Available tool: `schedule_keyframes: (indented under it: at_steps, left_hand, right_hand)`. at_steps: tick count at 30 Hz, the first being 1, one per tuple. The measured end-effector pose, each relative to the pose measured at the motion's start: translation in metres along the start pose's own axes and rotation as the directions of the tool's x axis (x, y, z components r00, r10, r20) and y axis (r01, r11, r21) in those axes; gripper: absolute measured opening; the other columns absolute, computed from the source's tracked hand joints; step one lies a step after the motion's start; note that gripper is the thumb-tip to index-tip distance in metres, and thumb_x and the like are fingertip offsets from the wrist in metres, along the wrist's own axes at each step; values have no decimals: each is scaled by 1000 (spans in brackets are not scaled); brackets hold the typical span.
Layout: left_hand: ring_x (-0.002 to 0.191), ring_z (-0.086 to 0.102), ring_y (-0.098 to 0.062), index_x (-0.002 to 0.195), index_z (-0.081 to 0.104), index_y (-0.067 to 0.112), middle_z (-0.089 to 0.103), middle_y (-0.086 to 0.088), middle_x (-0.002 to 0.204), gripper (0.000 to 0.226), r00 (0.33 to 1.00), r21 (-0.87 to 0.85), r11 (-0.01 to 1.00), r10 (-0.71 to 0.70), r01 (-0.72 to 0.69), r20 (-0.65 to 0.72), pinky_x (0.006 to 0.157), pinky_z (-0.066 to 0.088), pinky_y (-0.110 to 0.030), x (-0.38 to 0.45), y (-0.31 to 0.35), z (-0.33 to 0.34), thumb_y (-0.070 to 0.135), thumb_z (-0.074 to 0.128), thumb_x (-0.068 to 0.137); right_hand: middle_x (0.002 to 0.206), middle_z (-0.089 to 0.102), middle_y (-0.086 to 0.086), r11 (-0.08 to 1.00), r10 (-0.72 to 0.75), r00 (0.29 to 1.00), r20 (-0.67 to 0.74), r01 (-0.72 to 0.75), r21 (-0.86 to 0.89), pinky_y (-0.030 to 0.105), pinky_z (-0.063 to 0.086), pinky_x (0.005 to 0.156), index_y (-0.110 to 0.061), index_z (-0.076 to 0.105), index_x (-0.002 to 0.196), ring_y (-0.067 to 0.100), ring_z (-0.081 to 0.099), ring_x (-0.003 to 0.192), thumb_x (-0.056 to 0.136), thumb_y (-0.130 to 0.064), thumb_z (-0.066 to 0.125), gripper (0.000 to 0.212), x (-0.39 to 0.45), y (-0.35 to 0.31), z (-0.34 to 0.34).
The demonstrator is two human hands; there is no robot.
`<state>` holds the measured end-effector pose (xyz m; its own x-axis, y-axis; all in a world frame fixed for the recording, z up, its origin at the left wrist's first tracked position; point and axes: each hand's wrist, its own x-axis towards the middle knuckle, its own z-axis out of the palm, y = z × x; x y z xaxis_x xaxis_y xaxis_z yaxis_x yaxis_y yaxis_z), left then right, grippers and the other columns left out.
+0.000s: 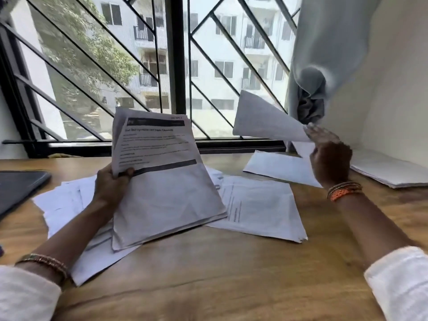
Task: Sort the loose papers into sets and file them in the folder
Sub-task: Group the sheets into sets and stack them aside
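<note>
**Papers held up over the wooden desk**

Head view: the left hand [113, 185] grips a thick stack of white printed sheets [159, 179], thumb curled over its left edge, lifted and tilted above the brown wooden desk [208, 269]. The right hand [330, 156] is raised over the desk's far right part, fingers blurred against the corner of a single white sheet [266, 117]; whether they pinch it cannot be told. Loose white papers [261, 205] lie spread on the desk. A dark flat folder [18, 188] rests at the desk's left edge.
</note>
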<state>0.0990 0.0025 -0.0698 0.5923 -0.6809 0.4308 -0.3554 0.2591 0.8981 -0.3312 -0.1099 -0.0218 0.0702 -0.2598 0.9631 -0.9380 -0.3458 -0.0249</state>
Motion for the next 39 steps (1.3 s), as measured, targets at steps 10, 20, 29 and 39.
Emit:
schedule_keyframes:
  at_steps: [10, 20, 29, 39]
  left_hand:
    - [109, 59, -31, 119, 62, 2, 63, -16, 118, 31, 994, 158, 987, 29, -13, -102, 90, 45, -33, 16, 5, -17, 8, 59, 89]
    - [111, 58, -37, 124, 59, 6, 63, -17, 121, 35, 989, 256, 956, -124, 142, -87, 97, 47, -46, 14, -14, -38, 12, 60, 89]
    - [112, 57, -38, 125, 58, 4, 61, -18, 123, 35, 989, 252, 958, -119, 138, -87, 94, 46, -41, 11, -9, -32, 9, 59, 91]
    - [105, 55, -44, 123, 59, 0, 62, -25, 116, 32, 994, 243, 967, -47, 70, -100, 88, 44, -48, 12, -8, -27, 7, 58, 92]
  right_hand:
    - [128, 53, 15, 934, 331, 286, 899, 38, -356, 46, 36, 101, -11, 54, 111, 35, 50, 118, 91, -24, 53, 24, -12, -21, 6]
    - [121, 58, 9, 984, -119, 177, 977, -111, 140, 33, 45, 91, -4, 55, 124, 27, 55, 111, 78, -59, 67, 73, 6, -106, 62]
    - [87, 62, 3, 957, -129, 154, 980, -240, 163, 26, 42, 68, -9, 65, 92, 21, 57, 84, 85, -21, 70, 15, 39, -67, 49]
    - [65, 71, -7, 362, 121, 704, 700, -687, 630, 19, 48, 43, -11, 67, 92, 5, 64, 53, 89, -2, 60, 12, 67, -8, -39]
